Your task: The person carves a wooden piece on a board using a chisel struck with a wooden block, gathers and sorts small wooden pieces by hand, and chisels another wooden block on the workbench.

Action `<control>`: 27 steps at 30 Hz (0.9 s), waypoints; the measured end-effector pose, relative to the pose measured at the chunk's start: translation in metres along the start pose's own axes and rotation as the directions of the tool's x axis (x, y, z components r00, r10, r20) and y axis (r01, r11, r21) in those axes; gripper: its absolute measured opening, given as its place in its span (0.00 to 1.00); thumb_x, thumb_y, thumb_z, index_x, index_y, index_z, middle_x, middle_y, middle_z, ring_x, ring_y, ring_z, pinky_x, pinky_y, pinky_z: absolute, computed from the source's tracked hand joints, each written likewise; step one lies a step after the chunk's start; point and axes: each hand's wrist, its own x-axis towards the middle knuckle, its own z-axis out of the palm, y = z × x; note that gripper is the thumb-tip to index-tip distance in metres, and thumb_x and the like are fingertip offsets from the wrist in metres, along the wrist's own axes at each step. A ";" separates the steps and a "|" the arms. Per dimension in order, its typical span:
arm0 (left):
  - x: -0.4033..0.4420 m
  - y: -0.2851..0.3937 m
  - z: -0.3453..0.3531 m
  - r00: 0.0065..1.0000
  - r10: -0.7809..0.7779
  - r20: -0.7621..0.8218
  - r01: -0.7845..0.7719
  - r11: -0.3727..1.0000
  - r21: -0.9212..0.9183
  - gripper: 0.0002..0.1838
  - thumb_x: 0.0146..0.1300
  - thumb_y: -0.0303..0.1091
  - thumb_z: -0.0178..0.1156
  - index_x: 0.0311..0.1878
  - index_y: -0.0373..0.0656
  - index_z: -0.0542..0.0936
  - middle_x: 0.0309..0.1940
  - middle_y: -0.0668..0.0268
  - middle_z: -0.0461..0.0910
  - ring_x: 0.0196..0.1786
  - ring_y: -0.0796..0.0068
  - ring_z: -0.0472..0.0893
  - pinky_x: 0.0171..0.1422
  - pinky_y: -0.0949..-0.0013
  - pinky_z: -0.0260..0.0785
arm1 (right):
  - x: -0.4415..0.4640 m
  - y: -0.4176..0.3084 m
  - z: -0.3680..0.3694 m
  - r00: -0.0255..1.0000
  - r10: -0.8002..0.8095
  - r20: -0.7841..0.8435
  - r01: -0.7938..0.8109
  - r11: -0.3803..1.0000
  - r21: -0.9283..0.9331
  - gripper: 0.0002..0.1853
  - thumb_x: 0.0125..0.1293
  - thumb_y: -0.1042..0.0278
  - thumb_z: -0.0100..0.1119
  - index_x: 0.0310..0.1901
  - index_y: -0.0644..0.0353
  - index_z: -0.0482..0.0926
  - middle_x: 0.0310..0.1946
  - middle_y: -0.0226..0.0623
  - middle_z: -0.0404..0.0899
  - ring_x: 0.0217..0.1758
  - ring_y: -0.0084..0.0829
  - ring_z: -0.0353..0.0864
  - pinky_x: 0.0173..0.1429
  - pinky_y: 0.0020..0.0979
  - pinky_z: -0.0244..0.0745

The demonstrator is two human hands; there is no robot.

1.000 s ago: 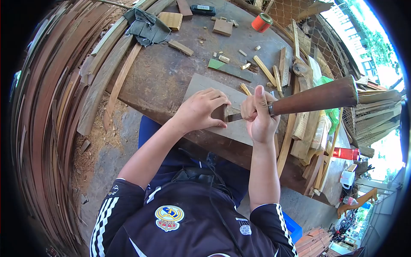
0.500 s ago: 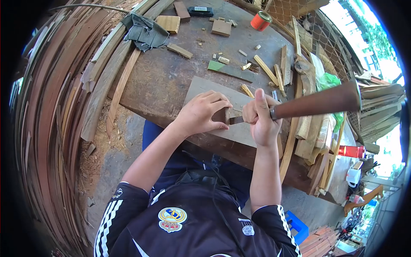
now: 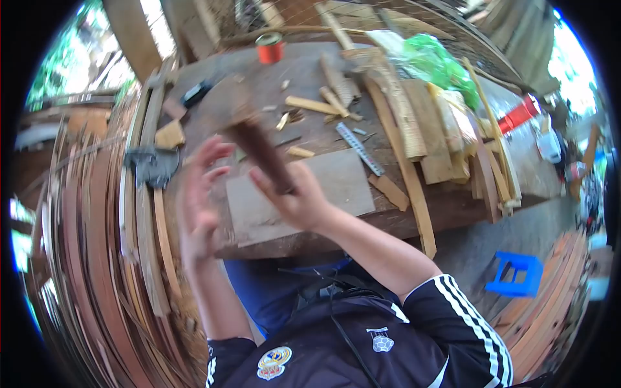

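Note:
My right hand (image 3: 301, 200) is closed around the brown wooden handle (image 3: 262, 152) of a chisel, over the front of the workbench. The handle slants up and left, its far end smeared by motion; the blade is out of sight. To the left, my left hand (image 3: 204, 200) is raised and blurred, fingers apart, with nothing visible in it. Beneath my right hand lies a flat greyish board (image 3: 343, 184) at the bench's front edge. A small offcut (image 3: 301, 152) rests by the board's far edge, and a marked strip like a ruler (image 3: 359, 149) lies at its right.
An orange-red can (image 3: 269, 48) stands at the back of the workbench (image 3: 297, 71). Wood pieces and a green plastic bag (image 3: 440, 64) crowd the right side. Long planks (image 3: 84, 252) fill the left. A blue stool (image 3: 514, 275) stands on the floor at right.
My left hand has come off the small brown block and lifted left; the block no longer shows. My right hand has swung the chisel handle to point up-left. The view has turned rightward.

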 end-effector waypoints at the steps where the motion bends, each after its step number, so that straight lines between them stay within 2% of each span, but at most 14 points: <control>1: 0.011 0.019 0.008 0.997 0.065 0.041 -0.065 0.998 0.005 0.63 0.48 0.71 0.78 0.78 0.36 0.68 0.67 0.50 0.77 0.72 0.60 0.75 0.72 0.54 0.68 | 0.000 0.000 0.001 1.000 0.000 0.029 0.001 0.999 -0.035 0.11 0.75 0.69 0.63 0.32 0.64 0.78 0.18 0.42 0.70 0.21 0.26 0.63 0.27 0.37 0.62; 3: 0.034 0.053 0.023 0.974 0.197 0.112 -0.200 0.980 0.013 0.64 0.49 0.69 0.79 0.79 0.34 0.65 0.67 0.45 0.75 0.73 0.59 0.74 0.73 0.55 0.67 | 0.000 0.005 0.006 0.998 -0.006 0.069 0.005 1.000 0.014 0.06 0.69 0.72 0.64 0.34 0.65 0.80 0.21 0.49 0.71 0.22 0.33 0.65 0.30 0.39 0.66; 5: 0.048 0.072 0.065 0.974 0.197 0.111 -0.193 0.980 -0.044 0.53 0.55 0.64 0.78 0.72 0.34 0.70 0.54 0.50 0.80 0.59 0.64 0.81 0.61 0.61 0.73 | -0.002 0.013 0.014 0.995 -0.039 0.092 0.041 0.999 -0.027 0.04 0.64 0.75 0.63 0.35 0.65 0.80 0.22 0.50 0.73 0.23 0.33 0.68 0.33 0.39 0.70; 7: 0.052 0.073 0.081 0.986 0.112 0.126 -0.091 0.982 -0.166 0.38 0.62 0.57 0.75 0.61 0.36 0.73 0.39 0.58 0.80 0.43 0.71 0.82 0.46 0.68 0.73 | -0.001 -0.006 0.005 0.992 0.073 0.102 -0.076 0.997 0.028 0.06 0.64 0.71 0.61 0.37 0.65 0.81 0.24 0.56 0.77 0.27 0.57 0.74 0.34 0.47 0.72; 9: 0.051 0.059 0.082 0.982 -0.040 0.184 0.103 0.931 -0.349 0.22 0.71 0.48 0.71 0.47 0.41 0.74 0.24 0.69 0.74 0.25 0.81 0.76 0.29 0.75 0.67 | 0.000 -0.002 0.003 0.998 0.027 0.053 -0.033 0.992 0.124 0.09 0.63 0.67 0.64 0.36 0.66 0.81 0.23 0.55 0.75 0.25 0.52 0.74 0.35 0.45 0.72; 10: 0.050 0.057 0.090 0.993 -0.017 0.114 0.051 0.953 -0.300 0.19 0.73 0.44 0.68 0.42 0.43 0.70 0.21 0.72 0.69 0.21 0.83 0.71 0.25 0.76 0.61 | 0.000 0.002 0.002 0.999 0.012 0.030 -0.017 0.985 0.174 0.10 0.63 0.66 0.65 0.36 0.66 0.81 0.22 0.55 0.74 0.25 0.50 0.73 0.35 0.44 0.73; 12: 0.044 0.056 0.113 0.998 0.044 -0.038 -0.050 0.980 -0.190 0.19 0.78 0.37 0.62 0.34 0.48 0.62 0.16 0.78 0.60 0.14 0.89 0.59 0.18 0.77 0.50 | -0.008 0.005 -0.018 0.968 0.146 0.202 -0.136 0.989 -0.064 0.12 0.61 0.68 0.69 0.42 0.64 0.82 0.30 0.50 0.81 0.31 0.44 0.79 0.42 0.41 0.76; 13: 0.044 0.056 0.116 0.999 0.045 -0.029 -0.049 0.985 -0.167 0.19 0.79 0.36 0.61 0.33 0.48 0.62 0.16 0.77 0.61 0.14 0.88 0.60 0.18 0.77 0.50 | -0.013 0.004 -0.033 0.933 0.223 0.282 -0.172 0.966 -0.194 0.13 0.60 0.69 0.71 0.45 0.64 0.83 0.34 0.48 0.84 0.35 0.40 0.82 0.45 0.39 0.78; 15: 0.046 0.057 0.116 0.998 0.058 -0.033 -0.062 0.991 -0.120 0.19 0.79 0.33 0.60 0.33 0.48 0.61 0.16 0.76 0.63 0.14 0.87 0.61 0.18 0.77 0.52 | -0.030 0.022 -0.074 0.962 -0.025 0.271 0.179 0.807 -0.562 0.24 0.56 0.64 0.77 0.53 0.62 0.83 0.51 0.51 0.85 0.54 0.49 0.84 0.62 0.46 0.77; 17: 0.049 0.060 0.115 0.998 0.014 -0.060 -0.023 0.986 -0.162 0.19 0.78 0.30 0.58 0.32 0.47 0.60 0.16 0.76 0.63 0.14 0.88 0.61 0.17 0.76 0.52 | -0.027 0.011 -0.125 0.979 0.176 0.106 -0.070 0.771 -0.633 0.30 0.57 0.62 0.77 0.61 0.60 0.80 0.62 0.51 0.80 0.68 0.54 0.75 0.75 0.50 0.68; 19: 0.049 0.057 0.111 0.998 -0.024 -0.054 0.013 0.981 -0.194 0.19 0.77 0.28 0.57 0.32 0.47 0.59 0.16 0.75 0.63 0.14 0.88 0.61 0.17 0.76 0.53 | -0.025 0.016 -0.163 0.973 0.057 -0.222 -0.220 0.501 -0.837 0.32 0.58 0.62 0.76 0.64 0.58 0.78 0.61 0.50 0.79 0.68 0.51 0.74 0.74 0.46 0.68; 21: 0.046 0.060 0.115 0.999 -0.036 -0.040 0.027 0.979 -0.204 0.18 0.76 0.26 0.57 0.31 0.46 0.61 0.16 0.75 0.65 0.16 0.89 0.63 0.18 0.77 0.54 | -0.022 0.030 -0.192 0.901 0.034 -0.433 -0.417 0.347 -0.840 0.32 0.59 0.64 0.75 0.66 0.56 0.76 0.61 0.47 0.77 0.68 0.50 0.73 0.74 0.46 0.67; 24: 0.043 0.056 0.120 1.000 -0.026 -0.004 0.025 0.988 -0.153 0.16 0.74 0.24 0.57 0.30 0.46 0.63 0.16 0.75 0.66 0.18 0.90 0.64 0.21 0.79 0.55 | -0.029 0.054 -0.220 0.860 0.051 -0.508 -0.506 0.226 -0.832 0.29 0.61 0.62 0.74 0.63 0.55 0.77 0.62 0.46 0.74 0.69 0.48 0.71 0.72 0.47 0.67; 27: 0.039 0.057 0.123 1.000 -0.005 0.005 0.006 0.990 -0.142 0.16 0.74 0.23 0.56 0.30 0.46 0.63 0.17 0.75 0.66 0.18 0.91 0.64 0.21 0.79 0.55 | -0.040 0.055 -0.215 0.894 -0.008 -0.449 -0.430 0.270 -0.862 0.27 0.62 0.61 0.73 0.62 0.54 0.78 0.65 0.45 0.70 0.70 0.48 0.69 0.73 0.49 0.65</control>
